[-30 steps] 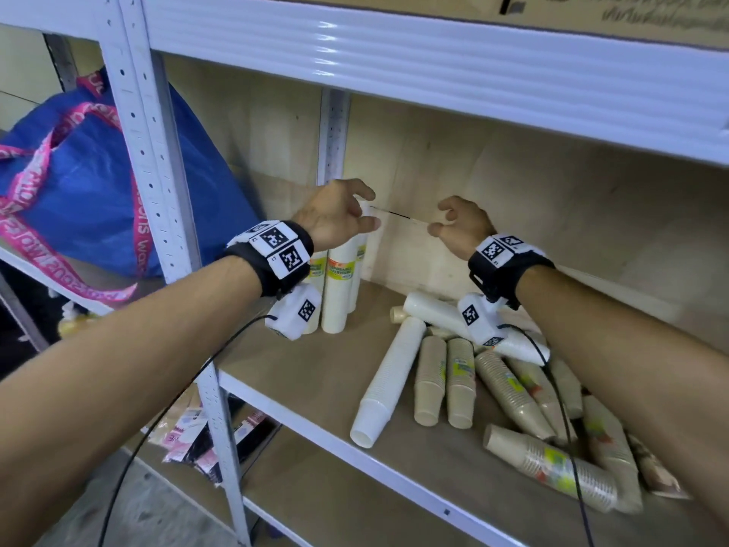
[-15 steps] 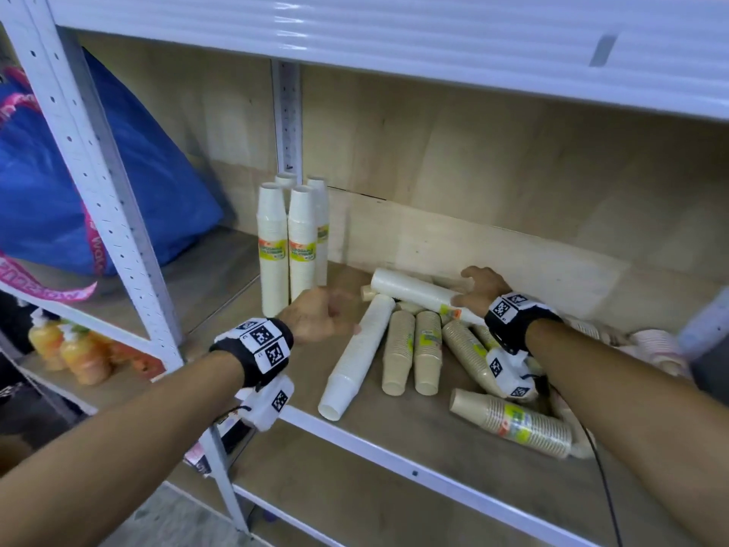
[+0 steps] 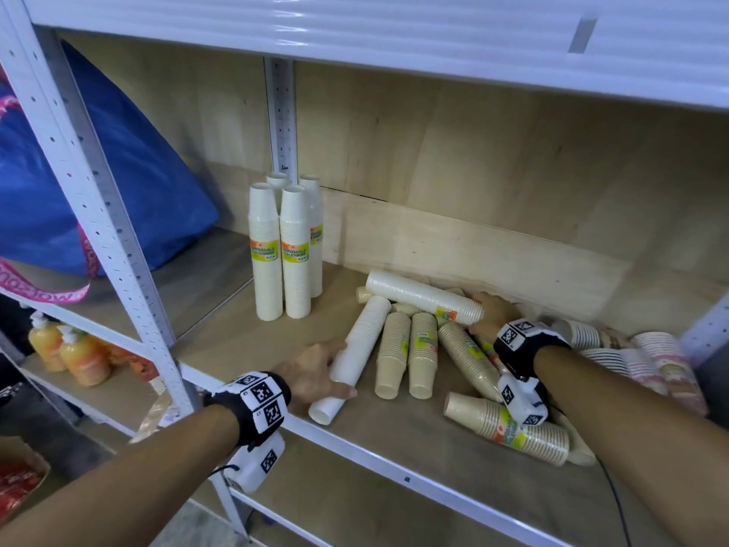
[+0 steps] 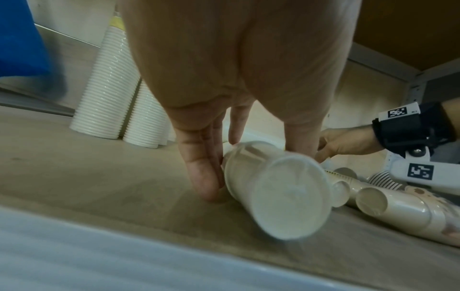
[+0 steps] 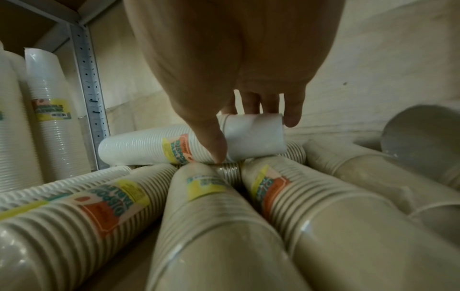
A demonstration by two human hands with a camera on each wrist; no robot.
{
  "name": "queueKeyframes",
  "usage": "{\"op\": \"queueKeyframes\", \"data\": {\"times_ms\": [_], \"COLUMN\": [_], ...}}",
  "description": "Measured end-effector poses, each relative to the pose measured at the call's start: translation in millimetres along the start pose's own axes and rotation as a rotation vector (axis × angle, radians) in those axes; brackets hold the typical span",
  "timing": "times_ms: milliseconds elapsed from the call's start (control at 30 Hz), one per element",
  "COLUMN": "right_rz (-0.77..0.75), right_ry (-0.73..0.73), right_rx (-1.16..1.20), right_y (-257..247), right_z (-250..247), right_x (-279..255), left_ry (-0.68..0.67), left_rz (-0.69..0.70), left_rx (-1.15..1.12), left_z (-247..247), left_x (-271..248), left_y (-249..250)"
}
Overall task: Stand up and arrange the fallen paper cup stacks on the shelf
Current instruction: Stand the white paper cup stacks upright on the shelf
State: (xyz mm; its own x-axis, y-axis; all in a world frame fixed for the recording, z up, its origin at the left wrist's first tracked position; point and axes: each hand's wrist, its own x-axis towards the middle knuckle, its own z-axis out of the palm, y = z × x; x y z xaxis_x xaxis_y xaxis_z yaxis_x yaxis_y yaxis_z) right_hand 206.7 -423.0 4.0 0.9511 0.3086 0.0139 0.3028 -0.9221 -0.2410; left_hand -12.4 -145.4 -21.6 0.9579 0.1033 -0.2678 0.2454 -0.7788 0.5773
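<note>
Several white cup stacks (image 3: 284,246) stand upright at the back left of the shelf (image 3: 394,463). A long white stack (image 3: 355,349) lies fallen, open end toward the front edge. My left hand (image 3: 327,373) grips it near that end, with fingers (image 4: 201,173) on one side and the thumb on the other of the stack (image 4: 273,189). A second white stack (image 3: 422,298) lies across the back. My right hand (image 3: 487,309) curls round its narrow end (image 5: 254,135), thumb in front. Several beige stacks (image 3: 422,349) lie between and under them.
A blue bag (image 3: 98,183) fills the neighbouring bay, behind a white perforated post (image 3: 98,215). Patterned cup stacks (image 3: 647,361) lie heaped at the far right. Orange bottles (image 3: 79,357) stand on a lower shelf. The upper shelf (image 3: 394,29) hangs low overhead.
Both hands came down from the back wall. The left hand reached the long white stack and took hold of it. The right hand settled on the end of the rear white stack.
</note>
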Motion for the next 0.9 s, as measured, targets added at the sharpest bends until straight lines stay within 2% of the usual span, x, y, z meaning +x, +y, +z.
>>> {"op": "queueKeyframes", "data": {"times_ms": [500,700,900], "right_rz": [-0.053,-0.025,-0.007], "right_ry": [0.024,0.017,0.071], "right_rx": [0.065,0.098,0.203], "right_y": [-5.7,-18.3,-32.5], "right_z": [-17.8,-42.5,-61.4], "right_x": [-13.4,-12.1,-3.5], "left_ry": [0.002,-0.001,0.109], "left_rz": [-0.052,-0.050,-0.025], "left_rx": [0.114,0.231,0.278], "left_z": [-6.3,-37.5,-82.5], "left_x": [0.4,1.2,3.2], "left_y": [11.4,23.0,36.1]}}
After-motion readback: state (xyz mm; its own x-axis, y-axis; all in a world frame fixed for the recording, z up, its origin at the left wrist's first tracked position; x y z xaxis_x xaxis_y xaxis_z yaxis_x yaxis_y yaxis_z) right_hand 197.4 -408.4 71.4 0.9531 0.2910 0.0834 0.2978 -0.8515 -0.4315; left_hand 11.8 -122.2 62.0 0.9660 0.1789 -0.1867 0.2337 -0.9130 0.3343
